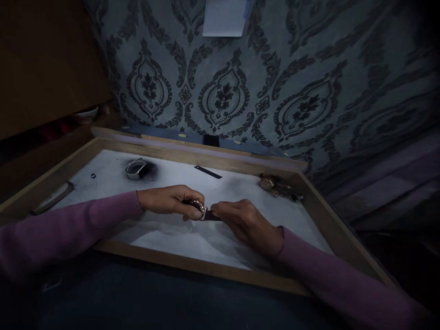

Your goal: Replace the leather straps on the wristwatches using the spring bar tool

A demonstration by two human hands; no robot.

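Between my two hands is a wristwatch (pixel 203 212) with a rose-gold case and a dark strap, held above the white bottom of a shallow wooden tray (pixel 178 260). My left hand (pixel 177 201) is closed round the watch case, the thumb pressing on its near side. The fingers of my right hand (pixel 244 222) pinch the dark strap (pixel 213 216) just right of the case. Part of the case and the strap's far end are hidden behind my fingers.
On the tray's bottom lie a silver watch (pixel 136 168), a flat dark strip (pixel 208 172), a small black ring (pixel 93 175) and a curved strap-like band (pixel 55 199). Gold-toned watches (pixel 271 184) are heaped at the right. Patterned wallpaper (pixel 223 96) rises behind.
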